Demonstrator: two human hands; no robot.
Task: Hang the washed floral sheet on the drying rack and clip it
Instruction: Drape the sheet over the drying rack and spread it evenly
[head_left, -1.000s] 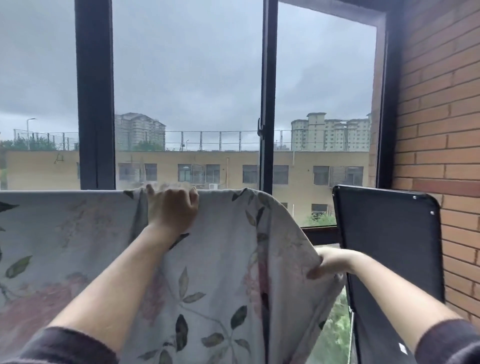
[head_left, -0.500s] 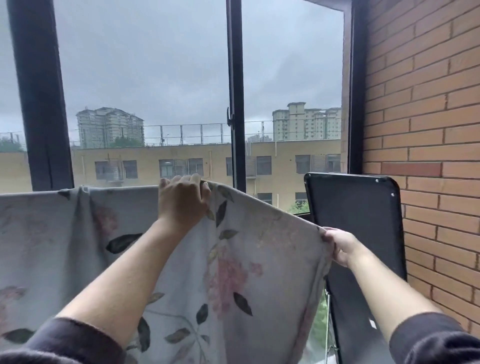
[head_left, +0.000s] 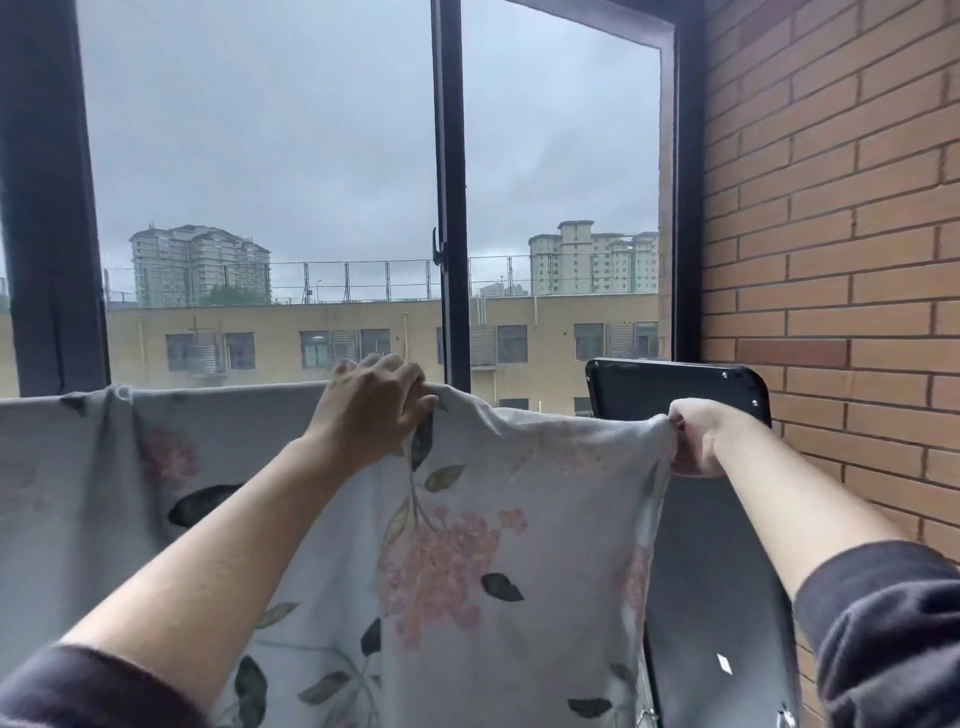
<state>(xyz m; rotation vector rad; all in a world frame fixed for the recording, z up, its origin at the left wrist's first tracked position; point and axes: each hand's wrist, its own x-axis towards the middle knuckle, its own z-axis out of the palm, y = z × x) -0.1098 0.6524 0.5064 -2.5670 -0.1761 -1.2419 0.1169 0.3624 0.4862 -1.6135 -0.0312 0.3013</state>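
The left fingers (head_left: 402, 370) are curled over the top edge of the sheet (head_left: 493, 519), with the thumb on the near side. The left hand (head_left: 371, 410) grips the fabric at this edge. The right fingers (head_left: 681, 422) are closed in a pinch on the upper right corner of the sheet. The right hand (head_left: 696, 441) holds that corner slightly lower than the left hand. Both forearms are bare, and the dark sleeves (head_left: 883, 623) begin near the elbows.

The sheet hangs in front of the window (head_left: 260, 156). Its top edge runs roughly level from the left border of the view to the right hand and is drawn taut between the two hands. The right side edge drops almost straight down from the pinch. The fabric hides the rack, so it cannot be told whether the sheet rests on it.

Above the top edge there is only glass. The mullion (head_left: 449, 182), with its handle (head_left: 438, 254), stands behind the sheet between the hands. A black panel (head_left: 675, 387) stands upright just behind the right hand, close to the sheet's side edge. The brick wall (head_left: 831, 234) is immediately right of the panel and limits room on that side
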